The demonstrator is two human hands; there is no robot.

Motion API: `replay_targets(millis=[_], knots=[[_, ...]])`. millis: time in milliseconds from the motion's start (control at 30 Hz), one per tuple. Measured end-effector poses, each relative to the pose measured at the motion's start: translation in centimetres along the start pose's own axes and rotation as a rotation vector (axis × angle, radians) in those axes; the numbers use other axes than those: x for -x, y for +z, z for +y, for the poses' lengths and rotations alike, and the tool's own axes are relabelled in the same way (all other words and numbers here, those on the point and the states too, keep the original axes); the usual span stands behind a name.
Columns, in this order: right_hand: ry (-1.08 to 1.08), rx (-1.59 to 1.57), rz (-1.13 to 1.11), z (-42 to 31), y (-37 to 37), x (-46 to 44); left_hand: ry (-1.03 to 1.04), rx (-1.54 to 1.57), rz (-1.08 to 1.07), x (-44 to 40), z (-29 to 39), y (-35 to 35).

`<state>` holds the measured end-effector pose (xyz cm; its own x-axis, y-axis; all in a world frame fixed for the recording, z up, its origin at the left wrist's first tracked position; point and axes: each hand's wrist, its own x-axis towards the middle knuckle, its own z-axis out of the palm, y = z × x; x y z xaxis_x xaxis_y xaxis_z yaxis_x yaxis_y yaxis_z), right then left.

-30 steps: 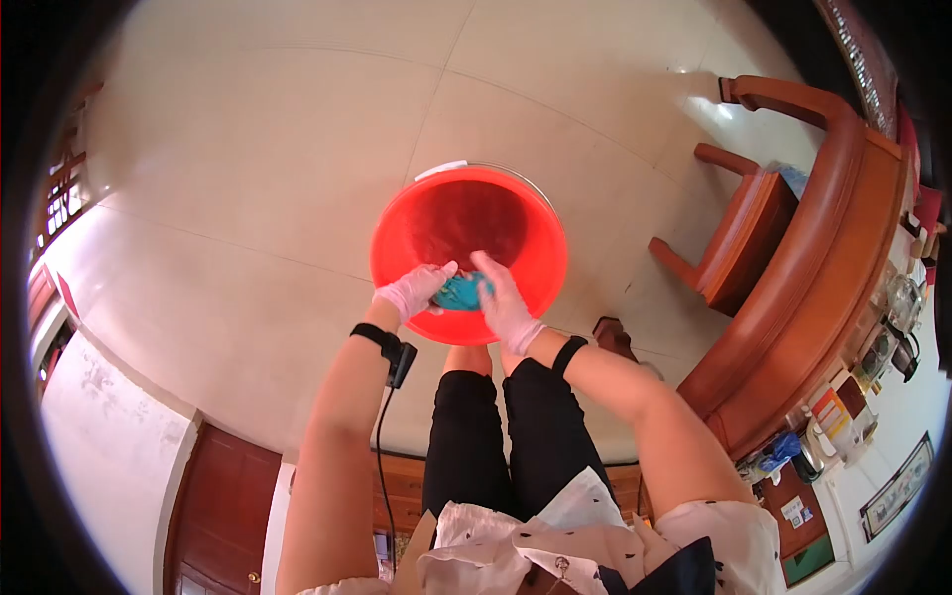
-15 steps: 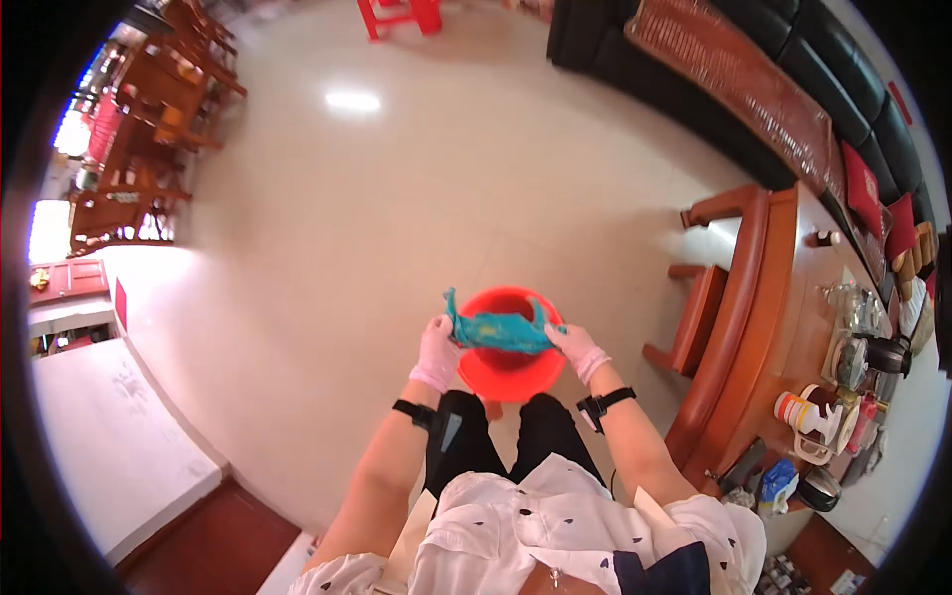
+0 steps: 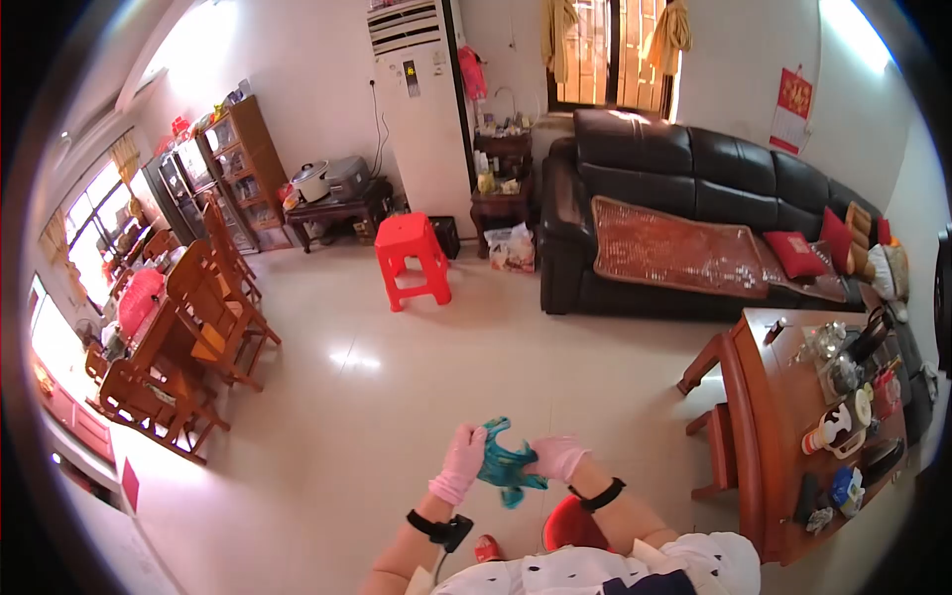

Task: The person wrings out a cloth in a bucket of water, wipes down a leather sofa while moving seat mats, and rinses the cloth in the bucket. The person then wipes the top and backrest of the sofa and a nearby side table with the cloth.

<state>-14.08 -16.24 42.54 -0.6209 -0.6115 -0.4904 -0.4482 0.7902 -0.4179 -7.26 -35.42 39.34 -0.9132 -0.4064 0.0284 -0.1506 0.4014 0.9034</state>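
Drawn closer together, our left hand (image 3: 462, 459) and right hand (image 3: 558, 459), fingers curled, grip cloth (image 3: 507, 464) between; likely spreading, next needing even tension.

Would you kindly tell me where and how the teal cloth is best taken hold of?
I would grip the teal cloth by its two opposite edges, the left hand coming from the left and the right hand from the right; it hangs limp and crumpled between them, so a single grip would probably let it fold.

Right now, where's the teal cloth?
In the head view, the teal cloth is at lower centre, held between the left hand and the right hand.
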Motion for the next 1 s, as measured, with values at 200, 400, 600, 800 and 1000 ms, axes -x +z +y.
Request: replay_targets(millis=[200, 400, 600, 800, 1000], knots=[[-0.136, 0.160, 0.571, -9.6, -1.9, -2.9, 0.015, 0.044, -0.255, -5.9, 4.3, -8.6], [-0.442, -0.935, 0.013, -9.8, -3.0, -8.6, -0.050, 0.258, -0.465, -14.3, 6.2, -10.1], [-0.416, -1.824, 0.202, -9.6, -9.0, -12.9, -0.774, 0.935, -0.829, -21.9, 2.0, -9.1], [-0.198, -1.211, 0.608, -3.9, -14.8, -23.6, -0.541, 0.911, -0.847, -30.0, -0.9, -5.3], [-0.094, -1.142, 0.814, -0.4, -24.0, -32.0, -0.547, 0.928, -0.507, -42.5, -0.8, -5.2]])
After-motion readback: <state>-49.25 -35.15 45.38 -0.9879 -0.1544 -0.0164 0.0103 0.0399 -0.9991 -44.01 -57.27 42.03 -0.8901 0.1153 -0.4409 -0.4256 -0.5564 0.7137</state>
